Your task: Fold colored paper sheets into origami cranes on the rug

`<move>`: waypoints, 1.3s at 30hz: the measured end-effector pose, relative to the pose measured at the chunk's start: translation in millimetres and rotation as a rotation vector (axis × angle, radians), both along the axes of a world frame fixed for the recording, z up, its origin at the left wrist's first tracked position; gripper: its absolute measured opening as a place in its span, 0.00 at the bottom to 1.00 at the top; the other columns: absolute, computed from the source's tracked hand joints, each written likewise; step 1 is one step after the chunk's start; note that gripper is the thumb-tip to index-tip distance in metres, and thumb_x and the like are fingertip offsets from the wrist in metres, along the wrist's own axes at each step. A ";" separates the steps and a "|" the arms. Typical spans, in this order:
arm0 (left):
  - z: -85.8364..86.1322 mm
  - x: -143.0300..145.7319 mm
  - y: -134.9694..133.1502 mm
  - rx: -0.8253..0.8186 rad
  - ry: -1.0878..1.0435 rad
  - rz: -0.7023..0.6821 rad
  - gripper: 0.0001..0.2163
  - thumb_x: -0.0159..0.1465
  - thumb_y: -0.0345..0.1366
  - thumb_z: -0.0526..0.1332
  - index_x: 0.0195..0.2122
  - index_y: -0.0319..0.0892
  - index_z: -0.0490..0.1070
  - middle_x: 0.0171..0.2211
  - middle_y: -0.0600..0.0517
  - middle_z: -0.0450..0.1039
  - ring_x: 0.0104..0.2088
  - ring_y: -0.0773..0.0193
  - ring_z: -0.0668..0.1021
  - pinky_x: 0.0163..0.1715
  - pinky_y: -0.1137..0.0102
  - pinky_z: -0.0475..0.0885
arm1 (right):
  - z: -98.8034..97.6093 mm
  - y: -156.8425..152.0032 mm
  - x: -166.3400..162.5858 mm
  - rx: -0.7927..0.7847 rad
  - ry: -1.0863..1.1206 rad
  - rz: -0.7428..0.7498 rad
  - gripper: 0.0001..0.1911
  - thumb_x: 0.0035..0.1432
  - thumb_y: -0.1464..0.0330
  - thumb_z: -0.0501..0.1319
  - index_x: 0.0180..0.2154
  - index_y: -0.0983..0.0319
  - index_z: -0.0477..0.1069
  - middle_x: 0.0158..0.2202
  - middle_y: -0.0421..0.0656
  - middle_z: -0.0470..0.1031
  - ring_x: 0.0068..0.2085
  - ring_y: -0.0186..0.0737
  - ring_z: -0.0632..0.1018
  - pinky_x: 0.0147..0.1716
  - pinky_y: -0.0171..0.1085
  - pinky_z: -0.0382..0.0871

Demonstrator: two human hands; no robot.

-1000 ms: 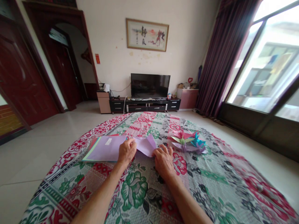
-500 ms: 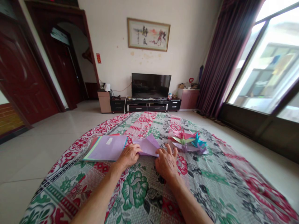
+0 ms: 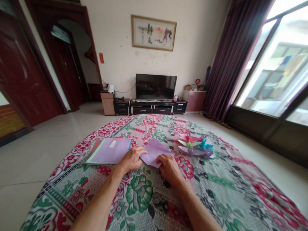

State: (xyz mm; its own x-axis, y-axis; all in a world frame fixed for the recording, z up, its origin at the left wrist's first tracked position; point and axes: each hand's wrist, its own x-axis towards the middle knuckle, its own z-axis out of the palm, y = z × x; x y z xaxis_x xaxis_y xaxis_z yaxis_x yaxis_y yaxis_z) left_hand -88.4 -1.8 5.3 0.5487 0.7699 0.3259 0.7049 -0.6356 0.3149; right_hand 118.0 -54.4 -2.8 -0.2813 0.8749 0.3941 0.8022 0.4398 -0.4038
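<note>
A creased sheet of purple paper (image 3: 154, 150) lies on the patterned tablecloth between my two hands. My left hand (image 3: 133, 158) grips its left corner, thumb and fingers closed on the edge. At the lower right edge, the bent fingers of my right hand (image 3: 169, 166) close on the same sheet, covering part of it. Left of my left hand is a stack of coloured paper (image 3: 106, 155), purple on top with a small white label. Several folded paper cranes (image 3: 196, 146) in pink, green, teal and purple stand together beyond my right hand.
The round table (image 3: 139, 192) has a floral cloth over it. Past its far edge a television (image 3: 156, 87) stands on a low black cabinet (image 3: 151, 108). Dark curtains (image 3: 228, 64) hang by the window at right, and red-brown doors are at left.
The purple paper has turned, and more of it shows between my hands. My right hand's fingers, spread before, are now curled in on its lower right edge. My left hand has shifted slightly.
</note>
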 end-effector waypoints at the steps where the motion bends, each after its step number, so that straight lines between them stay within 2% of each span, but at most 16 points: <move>1: -0.5 -1.9 0.4 0.001 0.000 0.005 0.26 0.45 0.20 0.52 0.45 0.43 0.73 0.47 0.48 0.71 0.49 0.61 0.71 0.53 0.68 0.63 | -1.6 1.3 2.4 0.000 0.018 0.003 0.13 0.46 0.80 0.52 0.31 0.61 0.70 0.33 0.42 0.73 0.39 0.38 0.71 0.42 0.34 0.58; 5: -1.1 -4.7 1.5 -0.008 0.002 0.009 0.25 0.45 0.20 0.51 0.42 0.42 0.73 0.45 0.48 0.72 0.47 0.61 0.73 0.51 0.68 0.65 | -4.8 4.3 9.4 0.001 0.062 0.009 0.16 0.41 0.82 0.50 0.30 0.62 0.69 0.32 0.42 0.73 0.37 0.37 0.71 0.41 0.34 0.59; 8: -2.5 -6.0 3.5 -0.019 -0.005 0.004 0.22 0.46 0.20 0.52 0.39 0.42 0.74 0.43 0.48 0.73 0.46 0.61 0.73 0.50 0.70 0.66 | -1.9 1.6 10.9 -0.012 0.052 0.023 0.14 0.41 0.80 0.53 0.31 0.62 0.70 0.33 0.42 0.72 0.37 0.38 0.71 0.41 0.35 0.60; 10: -3.8 -7.5 4.8 -0.026 -0.019 0.005 0.21 0.46 0.20 0.52 0.38 0.42 0.75 0.43 0.49 0.73 0.46 0.62 0.73 0.50 0.70 0.66 | 1.8 -2.2 9.8 -0.008 0.031 0.033 0.15 0.43 0.76 0.57 0.36 0.62 0.71 0.35 0.43 0.72 0.39 0.39 0.71 0.43 0.37 0.59; 11: -4.2 -8.2 5.3 -0.033 -0.030 0.009 0.21 0.46 0.20 0.52 0.39 0.42 0.74 0.43 0.49 0.73 0.46 0.62 0.73 0.50 0.70 0.66 | 3.7 -4.3 8.8 -0.004 0.013 0.057 0.18 0.45 0.74 0.58 0.41 0.61 0.71 0.38 0.43 0.71 0.41 0.40 0.70 0.45 0.38 0.59; 13: -4.1 -9.1 5.5 -0.055 -0.053 0.019 0.23 0.46 0.21 0.52 0.42 0.42 0.73 0.44 0.49 0.73 0.47 0.62 0.73 0.51 0.70 0.65 | 6.7 -7.5 6.9 0.001 -0.021 0.085 0.19 0.47 0.72 0.58 0.44 0.58 0.71 0.42 0.43 0.70 0.44 0.41 0.69 0.47 0.39 0.58; 16: -1.3 -6.9 4.9 -0.097 -0.079 0.061 0.24 0.47 0.20 0.52 0.45 0.42 0.72 0.46 0.49 0.72 0.47 0.63 0.72 0.51 0.70 0.65 | 8.3 -9.2 5.6 0.000 -0.047 0.108 0.16 0.49 0.72 0.58 0.42 0.55 0.74 0.43 0.42 0.70 0.45 0.40 0.69 0.48 0.39 0.57; 18: 1.2 -2.8 4.4 -0.123 -0.099 0.145 0.22 0.50 0.21 0.51 0.45 0.42 0.72 0.44 0.49 0.74 0.45 0.63 0.74 0.49 0.71 0.66 | 8.0 -8.8 5.9 0.004 -0.042 0.108 0.17 0.48 0.72 0.58 0.41 0.55 0.74 0.44 0.41 0.70 0.45 0.40 0.69 0.48 0.40 0.57; 21: 2.8 5.1 4.4 -0.132 -0.123 0.288 0.16 0.59 0.27 0.50 0.44 0.44 0.72 0.40 0.51 0.75 0.42 0.65 0.75 0.46 0.72 0.66 | 6.9 -7.6 7.7 0.009 -0.036 0.113 0.17 0.47 0.73 0.58 0.40 0.55 0.75 0.44 0.42 0.70 0.46 0.41 0.69 0.49 0.41 0.57; 23: 1.6 9.2 5.1 -0.141 -0.120 0.331 0.14 0.59 0.31 0.53 0.45 0.45 0.71 0.37 0.52 0.76 0.39 0.65 0.75 0.43 0.73 0.67 | 6.3 -7.0 9.4 0.012 -0.032 0.118 0.16 0.46 0.73 0.58 0.39 0.56 0.75 0.45 0.42 0.70 0.46 0.41 0.70 0.49 0.41 0.57; 25: -0.7 11.4 5.9 -0.167 -0.110 0.340 0.17 0.56 0.31 0.57 0.47 0.45 0.70 0.33 0.54 0.75 0.34 0.66 0.75 0.38 0.75 0.67 | 6.4 -6.8 11.2 0.012 -0.022 0.133 0.15 0.47 0.72 0.59 0.39 0.56 0.75 0.46 0.42 0.71 0.47 0.41 0.70 0.49 0.41 0.58; 28: -3.0 11.7 6.2 -0.195 -0.124 0.318 0.22 0.53 0.29 0.57 0.51 0.44 0.67 0.30 0.55 0.74 0.30 0.68 0.74 0.34 0.76 0.66 | 9.0 -6.4 12.3 -0.007 0.001 0.157 0.12 0.52 0.65 0.60 0.39 0.57 0.75 0.46 0.43 0.71 0.48 0.42 0.70 0.50 0.42 0.58; 30: -2.3 11.6 5.5 -0.213 -0.128 0.304 0.23 0.52 0.27 0.56 0.52 0.43 0.67 0.28 0.55 0.74 0.29 0.68 0.74 0.32 0.75 0.66 | 11.8 -5.1 11.0 -0.025 0.007 0.149 0.13 0.56 0.60 0.57 0.38 0.58 0.75 0.46 0.44 0.72 0.47 0.42 0.71 0.50 0.41 0.59; 32: -0.5 12.0 4.7 -0.232 -0.117 0.299 0.23 0.52 0.27 0.56 0.51 0.44 0.68 0.27 0.55 0.73 0.28 0.67 0.74 0.32 0.75 0.66 | 13.9 -2.1 8.6 -0.035 -0.004 0.116 0.16 0.60 0.60 0.52 0.35 0.59 0.76 0.42 0.44 0.74 0.45 0.40 0.72 0.48 0.40 0.60; 35: 1.3 13.4 4.6 -0.216 -0.083 0.298 0.20 0.53 0.29 0.56 0.47 0.45 0.71 0.29 0.54 0.74 0.30 0.66 0.74 0.33 0.74 0.66 | 13.6 5.3 5.9 -0.015 -0.009 0.061 0.14 0.60 0.65 0.51 0.36 0.61 0.75 0.37 0.45 0.75 0.41 0.38 0.73 0.45 0.37 0.62; 39: -1.8 14.3 7.0 -0.145 -0.076 0.269 0.18 0.53 0.28 0.56 0.45 0.44 0.72 0.38 0.51 0.75 0.37 0.63 0.75 0.40 0.72 0.67 | 7.7 17.3 8.1 -0.001 0.092 0.037 0.14 0.57 0.68 0.53 0.44 0.62 0.71 0.42 0.46 0.74 0.41 0.37 0.74 0.43 0.35 0.65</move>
State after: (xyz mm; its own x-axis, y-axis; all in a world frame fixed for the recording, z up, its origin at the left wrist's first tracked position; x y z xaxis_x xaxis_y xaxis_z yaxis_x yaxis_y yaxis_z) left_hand -74.1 5.3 3.5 0.2975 0.9254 0.2347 0.8124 -0.3745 0.4469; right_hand 126.0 -37.1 4.9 -0.2764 0.8648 0.4192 0.7446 0.4684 -0.4756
